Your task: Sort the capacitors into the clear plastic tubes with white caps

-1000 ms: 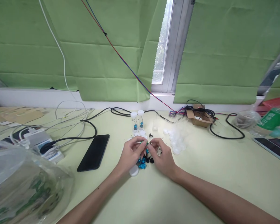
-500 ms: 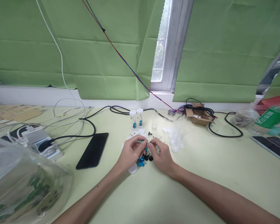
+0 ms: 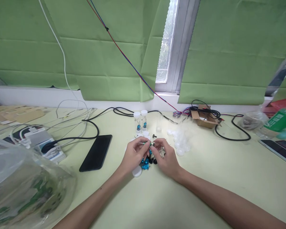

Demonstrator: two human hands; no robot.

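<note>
My left hand (image 3: pixel 136 154) and my right hand (image 3: pixel 165 157) meet over the middle of the table, fingertips nearly touching. Thumb and forefinger of my left hand pinch a small green part with a thin metal lead (image 3: pixel 141 143). My right fingers are closed at its other end, and they hide most of it. Beneath the hands lie blue parts (image 3: pixel 145 166) and round black pieces (image 3: pixel 154 161). A white cap (image 3: pixel 137 171) lies beside my left wrist. Behind the hands, two clear vials with white caps (image 3: pixel 137 122) stand upright with blue wired parts inside.
A heap of white caps (image 3: pixel 181 146) lies right of my hands. At the left are a black phone (image 3: pixel 96 153), a power strip (image 3: pixel 54 152) and a large clear plastic bag (image 3: pixel 30 187). A cardboard box with cables (image 3: pixel 205 121) stands at the back right.
The view has shifted slightly, moving the scene a little to the right. My right fingers have curled in slightly; both hands keep their place over the parts.
</note>
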